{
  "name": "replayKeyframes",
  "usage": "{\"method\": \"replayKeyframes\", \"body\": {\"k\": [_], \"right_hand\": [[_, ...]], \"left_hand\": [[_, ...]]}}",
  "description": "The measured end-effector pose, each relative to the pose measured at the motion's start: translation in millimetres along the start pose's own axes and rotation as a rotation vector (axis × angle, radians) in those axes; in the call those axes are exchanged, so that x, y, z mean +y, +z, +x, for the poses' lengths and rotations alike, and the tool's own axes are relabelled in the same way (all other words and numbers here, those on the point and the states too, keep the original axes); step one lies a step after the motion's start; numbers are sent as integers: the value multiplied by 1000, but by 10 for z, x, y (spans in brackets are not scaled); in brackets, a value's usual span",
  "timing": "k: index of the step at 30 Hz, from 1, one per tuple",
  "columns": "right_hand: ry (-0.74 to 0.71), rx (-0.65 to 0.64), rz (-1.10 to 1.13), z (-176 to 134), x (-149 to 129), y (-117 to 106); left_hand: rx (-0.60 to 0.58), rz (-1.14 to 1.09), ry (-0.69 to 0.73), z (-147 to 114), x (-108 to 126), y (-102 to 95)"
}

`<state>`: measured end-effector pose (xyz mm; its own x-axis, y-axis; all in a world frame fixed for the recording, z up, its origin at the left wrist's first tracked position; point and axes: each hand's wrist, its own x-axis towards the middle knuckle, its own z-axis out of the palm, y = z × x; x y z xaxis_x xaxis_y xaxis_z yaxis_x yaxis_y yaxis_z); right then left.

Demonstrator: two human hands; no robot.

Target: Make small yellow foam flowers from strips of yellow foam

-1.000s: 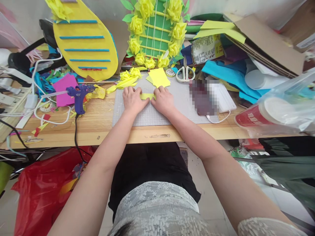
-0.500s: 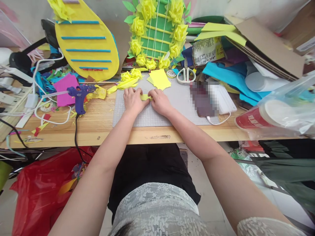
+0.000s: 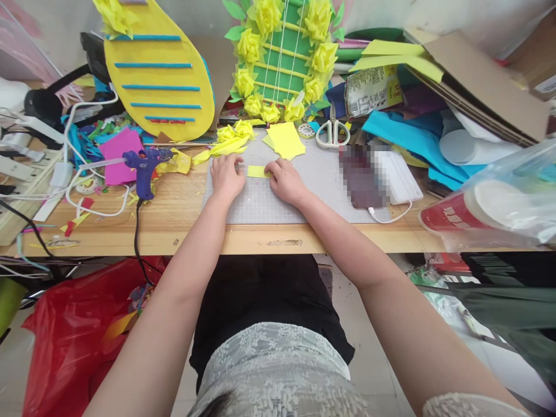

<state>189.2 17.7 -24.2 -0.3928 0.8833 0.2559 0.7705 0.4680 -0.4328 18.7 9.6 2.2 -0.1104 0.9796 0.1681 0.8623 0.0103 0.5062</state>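
A small folded piece of yellow paper (image 3: 256, 171) lies on the grey cutting mat (image 3: 260, 208). At its right end, my right hand (image 3: 287, 182) has its fingers closed on the edge. My left hand (image 3: 227, 177) rests on the mat to the left of the paper, its fingers bent and apart, with a small gap to the paper. Just behind the hands is a stack of yellow paper squares (image 3: 285, 140). Yellow crepe-paper petals (image 3: 230, 139) are heaped beyond my left hand.
To the left lies a purple glue gun (image 3: 145, 171) with its black cord hanging over the table edge. White-handled scissors (image 3: 332, 136) and a phone (image 3: 362, 176) are on the right. A lidded red cup (image 3: 452, 211) stands farther right. Two flower-decorated paper boards, one a yellow board (image 3: 160, 75), lean behind.
My left hand has moved left, off the yellow paper, and more of the paper shows. My right hand has stayed at its right end. The whole view has shifted slightly.
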Motion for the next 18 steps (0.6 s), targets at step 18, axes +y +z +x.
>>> {"method": "replayKeyframes", "body": {"k": [18], "right_hand": [[50,40,-26,-69,-119,-130]], "left_hand": [[-58,-159,136,44,-45,107]]}}
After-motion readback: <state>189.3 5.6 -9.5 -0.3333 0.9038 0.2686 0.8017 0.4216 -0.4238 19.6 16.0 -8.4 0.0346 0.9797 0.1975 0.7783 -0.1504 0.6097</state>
